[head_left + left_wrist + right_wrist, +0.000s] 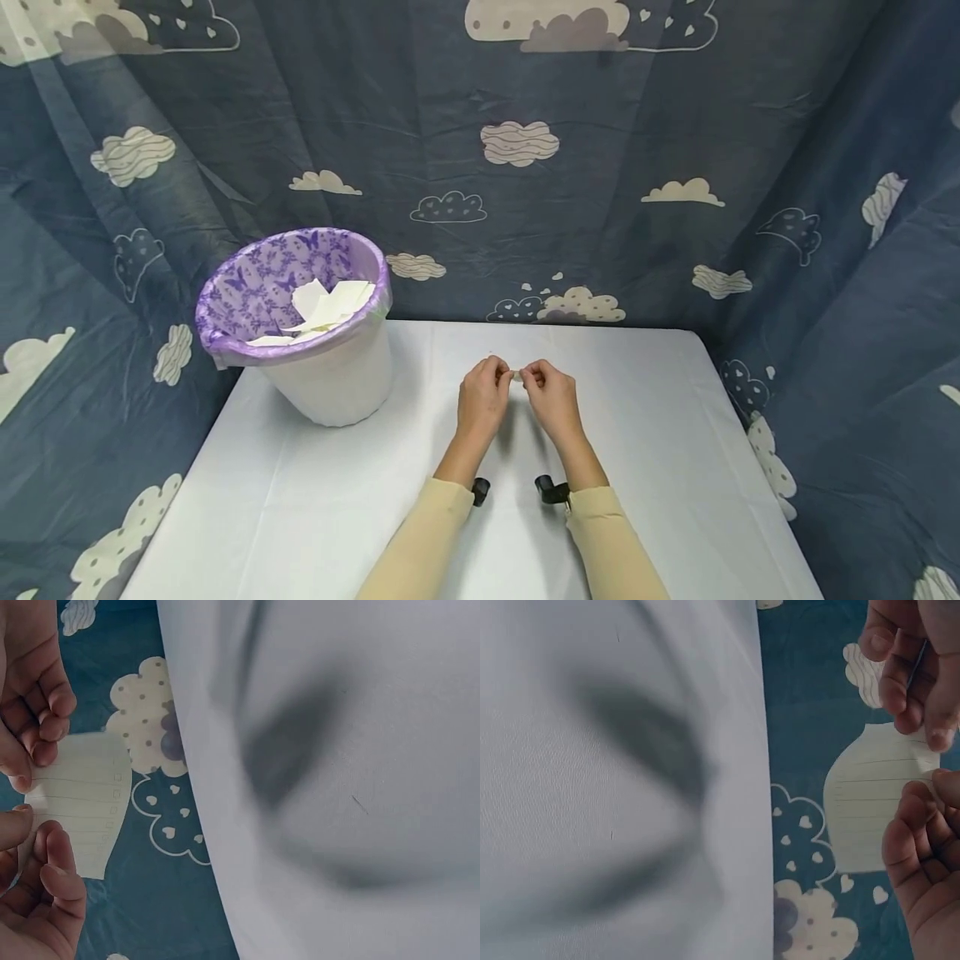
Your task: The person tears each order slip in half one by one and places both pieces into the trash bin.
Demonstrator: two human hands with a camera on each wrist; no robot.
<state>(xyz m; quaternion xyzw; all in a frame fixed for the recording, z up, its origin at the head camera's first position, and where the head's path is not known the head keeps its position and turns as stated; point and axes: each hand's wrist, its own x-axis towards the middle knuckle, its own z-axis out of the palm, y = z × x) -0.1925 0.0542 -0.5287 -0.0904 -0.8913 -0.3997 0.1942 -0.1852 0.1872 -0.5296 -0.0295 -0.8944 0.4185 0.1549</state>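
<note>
A piece of pale yellow lined paper [79, 791] with small printed squares along one side is held between my two hands, above the far part of the table. My left hand [480, 404] pinches its upper edge between thumb and fingers. Close beside it, my right hand [553, 404] pinches the same edge, the thumbs nearly meeting. From the head only a thin strip of the paper [516, 376] shows between the fingertips. In the right wrist view the sheet [866, 802] hangs below the fingers, and one side edge is curved.
A white bin [333, 392] stands on the table to the left, lined with a purple butterfly-print bag [251, 292]. Several cream paper pieces [333, 304] lie inside it. The white table [645, 467] meets a dark blue cloud-print curtain [442, 100] at the back.
</note>
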